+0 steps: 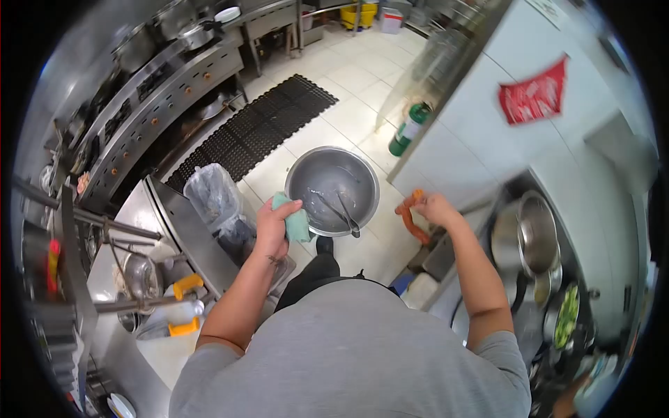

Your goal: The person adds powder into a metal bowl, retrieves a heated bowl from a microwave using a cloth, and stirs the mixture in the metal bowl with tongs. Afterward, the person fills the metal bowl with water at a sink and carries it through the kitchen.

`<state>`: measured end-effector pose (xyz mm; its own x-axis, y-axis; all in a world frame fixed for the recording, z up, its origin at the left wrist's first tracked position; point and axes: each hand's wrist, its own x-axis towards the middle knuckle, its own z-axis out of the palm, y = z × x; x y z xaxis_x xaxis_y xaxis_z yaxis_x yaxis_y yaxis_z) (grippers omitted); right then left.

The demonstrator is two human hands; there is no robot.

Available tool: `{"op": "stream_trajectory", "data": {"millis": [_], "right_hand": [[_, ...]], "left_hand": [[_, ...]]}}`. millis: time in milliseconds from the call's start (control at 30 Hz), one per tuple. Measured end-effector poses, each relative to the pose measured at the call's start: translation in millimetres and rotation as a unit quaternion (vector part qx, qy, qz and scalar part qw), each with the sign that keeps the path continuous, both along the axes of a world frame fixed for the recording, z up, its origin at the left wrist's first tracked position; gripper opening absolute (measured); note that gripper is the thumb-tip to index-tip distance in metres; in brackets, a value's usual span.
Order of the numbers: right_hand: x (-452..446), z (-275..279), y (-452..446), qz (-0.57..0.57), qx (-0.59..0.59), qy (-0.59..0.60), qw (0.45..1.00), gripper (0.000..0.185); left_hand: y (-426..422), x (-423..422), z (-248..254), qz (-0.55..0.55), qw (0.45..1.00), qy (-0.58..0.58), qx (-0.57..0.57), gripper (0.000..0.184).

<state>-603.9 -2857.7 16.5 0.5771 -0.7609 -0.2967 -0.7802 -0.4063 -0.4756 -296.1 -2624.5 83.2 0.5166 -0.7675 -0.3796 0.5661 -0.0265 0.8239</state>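
Observation:
My left hand (273, 226) is closed on a folded light green cloth (293, 221), at the lower left rim of a large round metal bowl (300, 171). Whether the fingers also grip the rim is hidden. Metal tongs (346, 214) lie in the bowl, their end over the near rim, with a little liquid beside them. To the bowl's right, my right hand (435, 208) pinches a long, bent orange-red item (416, 228), which hangs down and looks soft; what it is cannot be made out.
Left are a stove (162, 115), a lined bin (212, 195) and a steel counter (139, 216). A black mat (261, 125) lies on the tiled floor. A green cylinder (410, 130) stands by the wall. Right are stacked pots (536, 233) and a pan of green pieces (568, 317).

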Motion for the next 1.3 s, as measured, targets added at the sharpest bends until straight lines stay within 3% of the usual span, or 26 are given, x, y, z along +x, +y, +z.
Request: {"op": "stream_trajectory", "data": {"millis": [33, 133, 200, 300, 400, 533, 633, 733, 767, 833, 867, 900, 1000, 1100, 1133, 1167, 1300], "right_hand": [[30.1, 9.3, -35.6, -0.04, -0.017, -0.047, 0.998, 0.02], [69.6, -37.2, -111.5, -0.118, -0.015, -0.093, 0.989, 0.024], [74.4, -64.8, -124.9, -0.169, 0.103, -0.048, 0.979, 0.021], [46.8, -148.7, -146.6, -0.148, 0.214, 0.056, 0.964, 0.021], [25.1, -192.5, -187.1, -0.175, 0.296, 0.139, 0.929, 0.021], [41.5, -232.8, -284.8, -0.199, 0.354, 0.179, 0.896, 0.021], [89.4, -253.9, -409.4, -0.179, 0.356, 0.193, 0.897, 0.022], [164.7, -267.1, -573.2, -0.065, 0.275, 0.22, 0.934, 0.022], [195.7, -271.1, -644.6, 0.051, 0.149, 0.213, 0.964, 0.022], [269.1, -266.0, -798.6, 0.19, -0.208, 0.147, 0.948, 0.022], [336.4, -208.8, -867.5, -0.024, -0.118, 0.005, 0.993, 0.023], [396.7, -150.9, -927.6, -0.091, -0.051, -0.042, 0.994, 0.027], [517.7, -68.2, -1061.0, -0.108, -0.017, -0.215, 0.97, 0.024], [571.0, -61.7, -1118.0, -0.179, 0.115, -0.331, 0.92, 0.022], [555.3, -127.9, -1145.1, -0.182, 0.127, -0.256, 0.941, 0.022], [548.0, -158.9, -1139.9, -0.247, 0.194, -0.273, 0.909, 0.024], [516.5, -222.5, -1146.1, -0.209, 0.288, 0.033, 0.934, 0.025]], "left_hand": [[-26.8, 17.0, -1.8, 0.02, 1.0, -0.012, 0.002, 0.016], [-118.6, 74.8, -12.9, 0.036, 0.998, -0.041, 0.004, 0.014], [-184.7, 106.1, -14.4, 0.024, 0.999, -0.035, 0.012, 0.013], [-291.3, 150.2, -20.5, 0.015, 1.0, -0.008, 0.021, 0.013], [-401.3, 194.0, -29.7, 0.016, 1.0, 0.0, 0.009, 0.015], [-541.3, 256.9, -50.7, 0.011, 0.999, 0.019, 0.023, 0.016], [-640.7, 297.4, -51.0, 0.033, 0.997, 0.045, 0.044, 0.017], [-725.1, 347.2, -58.9, 0.07, 0.997, 0.022, 0.04, 0.02], [-753.5, 365.2, -57.7, 0.072, 0.996, 0.02, 0.043, 0.021], [-803.5, 400.4, -55.1, 0.123, 0.991, 0.029, 0.036, 0.019], [-826.7, 418.8, -55.8, 0.149, 0.988, 0.035, 0.031, 0.018], [-848.9, 437.4, -54.1, 0.16, 0.986, 0.033, 0.039, 0.018], [-923.8, 502.5, -56.9, 0.184, 0.981, 0.018, 0.057, 0.017], [-1019.1, 585.2, -64.8, 0.167, 0.983, -0.023, 0.078, 0.017], [-1060.6, 607.8, -66.0, 0.159, 0.984, -0.03, 0.079, 0.017], [-1102.2, 623.1, -67.7, 0.157, 0.984, -0.028, 0.078, 0.017], [-1270.1, 695.9, -53.8, 0.124, 0.992, 0.004, 0.03, 0.019]]}}
